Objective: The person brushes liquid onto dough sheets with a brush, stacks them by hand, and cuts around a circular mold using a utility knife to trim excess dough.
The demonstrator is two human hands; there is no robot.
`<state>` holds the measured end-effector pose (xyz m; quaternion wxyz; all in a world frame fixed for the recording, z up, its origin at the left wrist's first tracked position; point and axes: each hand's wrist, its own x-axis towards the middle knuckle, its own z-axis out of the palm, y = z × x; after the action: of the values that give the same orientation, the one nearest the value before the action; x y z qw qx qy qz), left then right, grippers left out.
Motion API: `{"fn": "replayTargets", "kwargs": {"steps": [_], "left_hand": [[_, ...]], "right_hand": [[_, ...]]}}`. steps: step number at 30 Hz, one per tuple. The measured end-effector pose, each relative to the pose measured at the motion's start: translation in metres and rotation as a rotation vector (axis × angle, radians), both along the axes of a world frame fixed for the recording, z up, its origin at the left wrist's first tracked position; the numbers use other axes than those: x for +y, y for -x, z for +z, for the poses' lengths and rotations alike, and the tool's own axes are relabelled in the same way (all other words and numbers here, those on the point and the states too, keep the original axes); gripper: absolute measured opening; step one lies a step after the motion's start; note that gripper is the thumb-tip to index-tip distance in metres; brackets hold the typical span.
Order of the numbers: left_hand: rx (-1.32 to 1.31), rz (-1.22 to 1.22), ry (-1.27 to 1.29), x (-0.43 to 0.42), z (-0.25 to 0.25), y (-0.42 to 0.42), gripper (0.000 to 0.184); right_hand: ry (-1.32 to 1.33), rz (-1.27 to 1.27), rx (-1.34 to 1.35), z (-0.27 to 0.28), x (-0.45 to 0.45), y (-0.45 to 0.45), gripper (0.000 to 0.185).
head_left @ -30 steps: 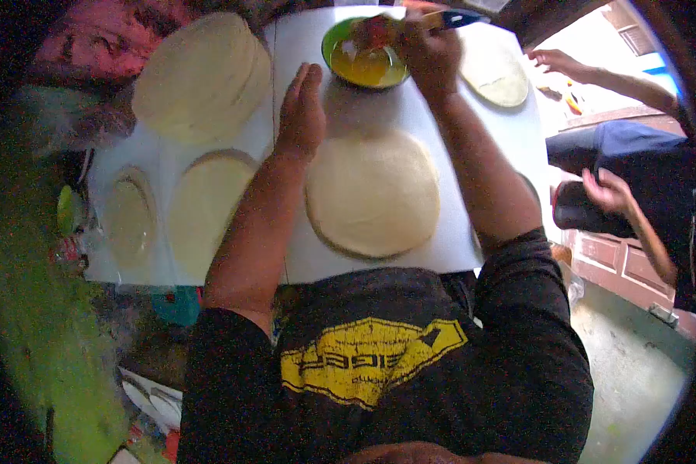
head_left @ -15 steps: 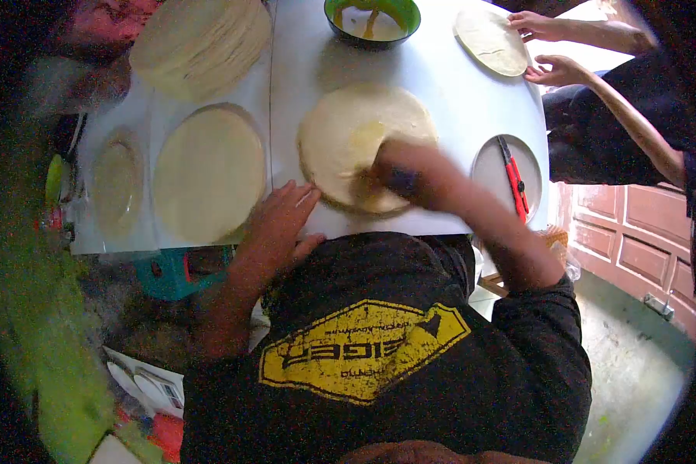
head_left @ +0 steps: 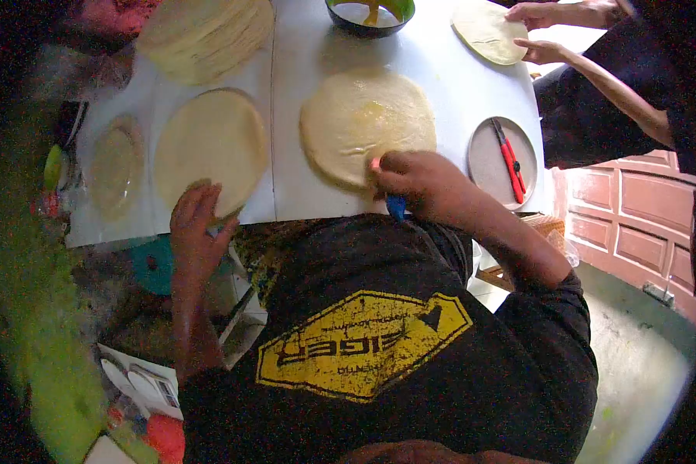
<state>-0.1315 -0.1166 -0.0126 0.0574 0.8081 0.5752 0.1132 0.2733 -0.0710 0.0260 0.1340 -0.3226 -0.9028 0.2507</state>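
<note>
A round, flat dough sheet [head_left: 356,108] with a wet yellow sheen lies on the table in front of me. At its lower right edge my right hand [head_left: 421,182] is closed around a brush [head_left: 395,206] with a blue handle; the bristle end is mostly hidden by my fingers. My left hand [head_left: 197,220] rests its fingers on the lower edge of a second dough round [head_left: 213,155], the thumb held apart. Behind that round stands a tall stack of flat dough rounds [head_left: 209,39]. A dark green bowl [head_left: 370,29] containing yellow liquid sits beyond the coated sheet.
A grey round plate [head_left: 483,166] at the right holds a red cutter knife [head_left: 510,162]. Across the table, another person's hands [head_left: 541,35] hold a pale dough round [head_left: 487,31]. A clear oval film-like piece [head_left: 116,174] lies at the left.
My left hand has moved left from the coated dough to the second round. My right hand has drawn the brush toward the near edge. The other person's hands have shifted slightly.
</note>
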Motion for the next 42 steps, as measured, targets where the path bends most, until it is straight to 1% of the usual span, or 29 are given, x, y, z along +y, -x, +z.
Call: {"fn": "replayTargets", "kwargs": {"steps": [1, 3, 4, 5, 6, 8, 9, 11, 13, 14, 15, 16, 17, 18, 20, 22, 24, 25, 27, 28, 33, 35, 36, 37, 38, 39, 40, 41, 42], "left_hand": [[-0.053, -0.037, -0.035, 0.000, -0.004, 0.004, 0.057], [-0.053, -0.055, -0.060, 0.002, -0.003, 0.002, 0.055], [-0.050, -0.070, -0.084, 0.001, -0.001, 0.002, 0.054], [-0.049, -0.066, -0.089, 0.004, 0.000, 0.002, 0.054], [-0.051, -0.072, -0.095, 0.006, 0.001, 0.003, 0.050], [-0.053, -0.078, -0.108, 0.011, 0.004, 0.003, 0.046], [-0.052, -0.091, -0.098, 0.012, 0.007, 0.004, 0.043], [-0.045, -0.093, -0.063, 0.015, 0.015, -0.003, 0.040], [-0.086, -0.134, -0.106, 0.019, 0.021, -0.008, 0.038], [-0.073, -0.095, -0.102, 0.020, 0.021, -0.008, 0.038], [-0.078, -0.169, -0.128, 0.025, 0.022, -0.006, 0.038], [-0.085, -0.246, -0.151, 0.030, 0.023, -0.004, 0.038], [-0.078, -0.212, -0.143, 0.030, 0.022, -0.001, 0.038], [-0.108, -0.231, -0.115, 0.033, 0.023, 0.000, 0.036], [-0.136, -0.242, -0.098, 0.043, 0.025, 0.004, 0.034], [-0.134, -0.266, -0.007, 0.056, 0.033, 0.012, 0.030], [-0.114, -0.273, -0.022, 0.059, 0.039, 0.013, 0.030], [-0.094, -0.293, -0.038, 0.063, 0.043, 0.013, 0.029], [-0.092, -0.303, -0.049, 0.066, 0.045, 0.016, 0.029], [-0.090, -0.318, -0.063, 0.067, 0.046, 0.017, 0.029], [-0.123, -0.330, -0.001, 0.072, 0.043, 0.019, 0.029], [-0.164, -0.378, -0.021, 0.079, 0.038, 0.016, 0.029], [-0.153, -0.361, -0.006, 0.078, 0.035, 0.020, 0.028], [-0.141, -0.345, 0.010, 0.079, 0.033, 0.019, 0.028], [-0.165, -0.387, 0.001, 0.080, 0.038, 0.012, 0.028], [-0.136, -0.395, 0.033, 0.080, 0.052, 0.009, 0.027], [-0.101, -0.397, 0.063, 0.082, 0.060, 0.007, 0.027], [-0.104, -0.418, 0.056, 0.084, 0.060, 0.003, 0.027], [-0.126, -0.356, 0.103, 0.086, 0.060, 0.000, 0.027]], "right_hand": [[-0.002, -0.005, -0.004, -0.001, 0.005, -0.005, 0.014], [0.060, -0.175, 0.220, -0.010, 0.030, -0.017, 0.008], [0.009, -0.393, 0.135, -0.005, 0.048, -0.017, 0.007], [-0.157, -0.535, 0.009, -0.006, 0.068, -0.011, 0.010], [-0.165, -0.533, 0.008, -0.007, 0.070, 0.001, 0.010], [-0.108, -0.360, -0.183, -0.011, 0.073, 0.030, 0.014], [-0.110, -0.184, -0.173, -0.010, 0.058, 0.041, 0.013], [-0.102, 0.053, -0.012, -0.005, 0.050, 0.028, 0.016], [0.121, -0.159, 0.110, -0.003, 0.074, -0.014, 0.019], [0.186, -0.313, 0.200, 0.003, 0.086, -0.028, 0.019], [0.254, -0.467, 0.286, 0.009, 0.101, -0.039, 0.020], [0.011, -0.453, 0.285, 0.008, 0.121, -0.051, 0.019], [-0.064, -0.577, 0.208, 0.013, 0.140, -0.055, 0.018], [0.034, -0.631, 0.246, 0.025, 0.157, -0.056, 0.023], [-0.381, -0.416, 0.231, 0.024, 0.202, -0.060, 0.024], [-0.440, -0.348, 0.245, 0.027, 0.239, -0.053, 0.025], [-0.069, -0.510, 0.395, 0.012, 0.265, -0.053, 0.029], [-0.069, -0.506, 0.397, 0.016, 0.268, -0.049, 0.029], [0.193, -0.608, 0.531, 0.023, 0.268, -0.043, 0.031], [0.122, -0.570, 0.564, 0.026, 0.268, -0.044, 0.032], [0.140, -0.641, 0.704, 0.033, 0.258, -0.049, 0.034], [0.095, -0.557, 0.833, 0.042, 0.248, -0.053, 0.034], [0.112, -0.561, 0.913, 0.020, 0.268, -0.079, 0.034], [0.237, -0.659, 0.948, 0.029, 0.266, -0.077, 0.034], [0.261, -0.663, 0.982, 0.018, 0.277, -0.092, 0.034], [0.231, -0.719, 0.897, 0.017, 0.278, -0.094, 0.037], [0.274, -0.835, 1.041, 0.020, 0.273, -0.078, 0.022], [0.315, -0.808, 1.084, 0.027, 0.267, -0.071, 0.024], [0.394, -0.818, 1.104, 0.017, 0.276, -0.080, 0.024]]}}
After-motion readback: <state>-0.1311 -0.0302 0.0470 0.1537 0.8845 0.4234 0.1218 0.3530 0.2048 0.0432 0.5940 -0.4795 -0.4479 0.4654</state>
